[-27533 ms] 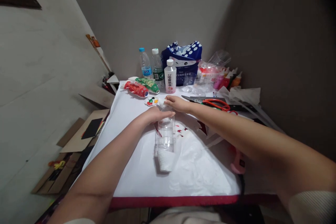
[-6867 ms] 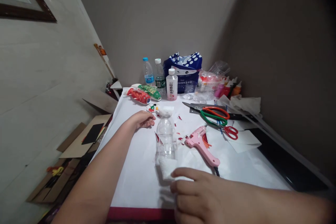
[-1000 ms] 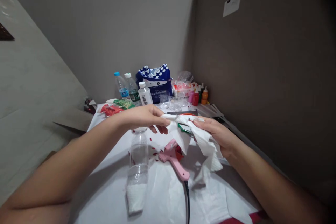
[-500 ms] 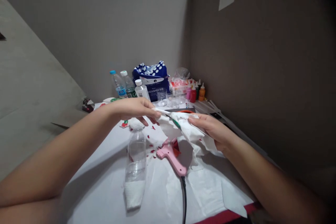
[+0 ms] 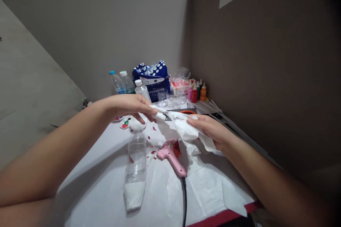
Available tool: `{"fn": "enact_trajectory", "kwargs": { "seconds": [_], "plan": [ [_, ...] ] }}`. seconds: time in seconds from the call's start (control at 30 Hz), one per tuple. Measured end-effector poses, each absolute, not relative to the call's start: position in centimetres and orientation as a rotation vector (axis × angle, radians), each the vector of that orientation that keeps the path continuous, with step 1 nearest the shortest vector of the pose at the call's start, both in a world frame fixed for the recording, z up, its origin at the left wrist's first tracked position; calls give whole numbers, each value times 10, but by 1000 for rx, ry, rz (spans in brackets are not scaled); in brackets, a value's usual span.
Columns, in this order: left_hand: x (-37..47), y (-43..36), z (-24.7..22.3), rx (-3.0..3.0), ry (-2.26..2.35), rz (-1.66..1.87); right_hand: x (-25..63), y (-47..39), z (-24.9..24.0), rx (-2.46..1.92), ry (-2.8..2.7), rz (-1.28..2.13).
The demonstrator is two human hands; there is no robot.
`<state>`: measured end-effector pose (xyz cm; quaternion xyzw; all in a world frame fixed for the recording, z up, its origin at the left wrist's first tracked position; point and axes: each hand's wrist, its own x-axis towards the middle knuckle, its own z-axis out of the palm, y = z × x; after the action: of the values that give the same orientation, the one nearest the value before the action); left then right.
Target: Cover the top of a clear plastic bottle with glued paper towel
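Observation:
A crumpled white sheet (image 5: 183, 127), thin like tissue, stretches between my two hands above the table. My left hand (image 5: 140, 108) pinches its left end between thumb and fingers, palm down. On the other side my right hand (image 5: 209, 129) grips the sheet with the thumb on top. Part of it hangs down toward the table. Below lies a pink glue gun (image 5: 173, 158) with a black cord running to the front. Left of it is a clear plastic bottle (image 5: 137, 156) with white material wrapped around its near end and more white at its far end.
Behind my hands stand several drink bottles (image 5: 141, 90), a blue package (image 5: 153, 81), clear cups (image 5: 163, 97) and several small paint bottles (image 5: 194, 94). Red scraps (image 5: 149, 137) lie scattered on the white-covered table (image 5: 98, 184). Walls close in the back and right.
The whole view has shifted slightly, so things sit a little further left. Both hands still hold the white sheet, in nearly the same pose.

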<state>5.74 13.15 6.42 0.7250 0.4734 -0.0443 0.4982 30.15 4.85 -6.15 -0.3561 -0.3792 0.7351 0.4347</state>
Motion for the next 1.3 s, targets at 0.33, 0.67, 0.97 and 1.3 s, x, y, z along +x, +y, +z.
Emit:
{"fn": "enact_trajectory", "kwargs": {
  "seconds": [0.33,0.67,0.97,1.3],
  "plan": [
    [51,128,76,1878,1300,-166,305,53,-63,-898,-1008,1704],
    [80,81,60,2314,1321,107,292,36,-44,-770,-847,1705],
    [99,44,53,2453,1205,72,283,12,-14,-528,-1110,1753],
    [93,30,71,2364,1052,199,285,-1,41,-475,-1643,1182]
  ]
}}
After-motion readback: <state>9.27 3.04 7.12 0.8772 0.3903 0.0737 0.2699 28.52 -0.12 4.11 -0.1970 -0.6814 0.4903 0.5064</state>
